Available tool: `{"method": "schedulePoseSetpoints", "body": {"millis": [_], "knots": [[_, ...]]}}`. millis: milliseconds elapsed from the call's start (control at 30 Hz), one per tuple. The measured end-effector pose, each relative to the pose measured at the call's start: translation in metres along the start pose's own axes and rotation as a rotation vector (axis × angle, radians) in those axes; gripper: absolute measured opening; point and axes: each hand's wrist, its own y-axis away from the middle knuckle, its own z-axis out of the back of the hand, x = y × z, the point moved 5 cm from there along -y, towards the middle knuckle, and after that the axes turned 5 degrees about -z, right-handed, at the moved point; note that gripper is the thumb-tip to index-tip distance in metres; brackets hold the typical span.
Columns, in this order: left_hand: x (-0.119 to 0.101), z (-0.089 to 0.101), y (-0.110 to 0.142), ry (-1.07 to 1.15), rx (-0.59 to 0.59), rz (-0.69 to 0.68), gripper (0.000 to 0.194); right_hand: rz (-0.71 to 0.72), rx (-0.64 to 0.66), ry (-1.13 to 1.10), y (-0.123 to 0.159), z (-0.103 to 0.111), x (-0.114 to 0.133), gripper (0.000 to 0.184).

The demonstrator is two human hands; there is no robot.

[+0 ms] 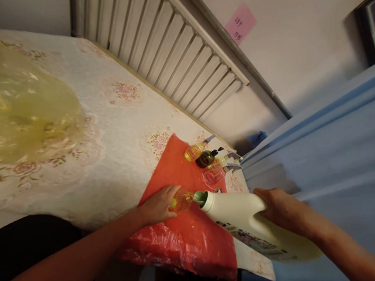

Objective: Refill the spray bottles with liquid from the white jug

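My left hand (pixel 160 206) is closed around a small clear bottle (pixel 182 201) with yellow-orange colour showing through it. My right hand (pixel 274 207) grips the handle of a large pale jug (pixel 235 204) with a printed label. The jug is tilted, its green-lined mouth right at the neck of the small bottle. Whether liquid is flowing between them I cannot tell. Beneath both lies a red plastic sheet (pixel 167 173). Further along it are several pump bottles: a yellow one (pixel 193 151), a dark green one (pixel 205 159) and a clear pinkish one (pixel 213 176) among them.
A flowered cloth (pixel 117 133) covers the table. On the left sits a large yellowish plastic bag (pixel 23 102). A white radiator (pixel 159 42) runs along the wall behind, with a pink note (pixel 240 23) above it. A blue curtain (pixel 332 145) hangs at the right.
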Motion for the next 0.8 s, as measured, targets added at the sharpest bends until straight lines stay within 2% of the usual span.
{"method": "schedulePoseSetpoints", "body": {"millis": [800], "knots": [[0.007,-0.0056,0.0009,-0.025,-0.004,-0.004,0.087,-0.006,0.019,0.015,0.0012,0.0024,0.0024,0.012]]}}
